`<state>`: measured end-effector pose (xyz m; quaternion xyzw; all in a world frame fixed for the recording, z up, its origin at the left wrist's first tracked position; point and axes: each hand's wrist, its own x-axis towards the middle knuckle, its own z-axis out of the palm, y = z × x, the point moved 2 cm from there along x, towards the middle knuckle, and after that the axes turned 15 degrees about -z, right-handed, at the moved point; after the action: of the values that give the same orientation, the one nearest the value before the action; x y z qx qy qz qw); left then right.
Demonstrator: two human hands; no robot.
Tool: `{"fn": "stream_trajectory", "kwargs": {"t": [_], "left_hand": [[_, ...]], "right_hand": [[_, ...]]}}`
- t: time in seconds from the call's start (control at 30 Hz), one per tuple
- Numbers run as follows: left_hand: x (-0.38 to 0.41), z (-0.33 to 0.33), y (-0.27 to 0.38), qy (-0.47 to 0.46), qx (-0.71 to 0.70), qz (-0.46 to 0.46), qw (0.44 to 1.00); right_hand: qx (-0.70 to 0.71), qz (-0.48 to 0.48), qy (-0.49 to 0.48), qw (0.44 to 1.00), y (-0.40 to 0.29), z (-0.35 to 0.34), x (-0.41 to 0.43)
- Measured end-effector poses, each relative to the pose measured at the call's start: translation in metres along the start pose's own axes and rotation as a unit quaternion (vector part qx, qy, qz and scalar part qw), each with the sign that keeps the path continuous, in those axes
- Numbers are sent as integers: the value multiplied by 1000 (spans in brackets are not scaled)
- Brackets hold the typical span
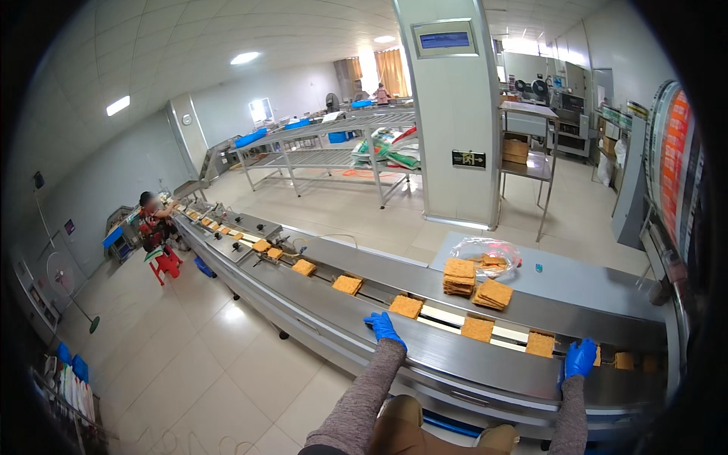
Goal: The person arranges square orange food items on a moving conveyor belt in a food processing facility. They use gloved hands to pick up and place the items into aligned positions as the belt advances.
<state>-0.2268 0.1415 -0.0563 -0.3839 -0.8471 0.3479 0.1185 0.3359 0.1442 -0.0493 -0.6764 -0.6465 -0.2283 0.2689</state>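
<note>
My left hand point(385, 329), in a blue glove, rests on the near steel deck point(341, 310) of the conveyor and holds nothing that I can see. On the belt just beyond it lies a square golden-brown crisp point(406, 306). My right hand point(580, 358), also gloved in blue, reaches to the belt's near side. It partly covers one square crisp point(598, 356); whether its fingers grip it is hidden. Left of that hand sits another crisp point(540, 344), with one more crisp point(477, 329) further along. Across the belt stand a tall stack of crisps point(459, 277) and a lower, leaning stack point(492, 294).
An open clear plastic bag point(485, 257) with crisps inside lies on the far grey tabletop point(580, 278). A packaging film roll point(674, 170) stands at right. Down the line, a person point(153, 219) sits beside the conveyor near a red stool point(165, 264). A white pillar point(455, 125) rises beyond.
</note>
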Motion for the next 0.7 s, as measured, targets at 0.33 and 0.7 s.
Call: {"fn": "stream_trajectory", "kwargs": {"t": [0.33, 0.7], "left_hand": [[19, 25, 7, 42, -50, -23, 998], [-3, -1, -30, -42, -108, 8, 993]], "right_hand": [[68, 117, -120, 983, -9, -2, 0], [29, 24, 5, 999, -24, -25, 9]]}}
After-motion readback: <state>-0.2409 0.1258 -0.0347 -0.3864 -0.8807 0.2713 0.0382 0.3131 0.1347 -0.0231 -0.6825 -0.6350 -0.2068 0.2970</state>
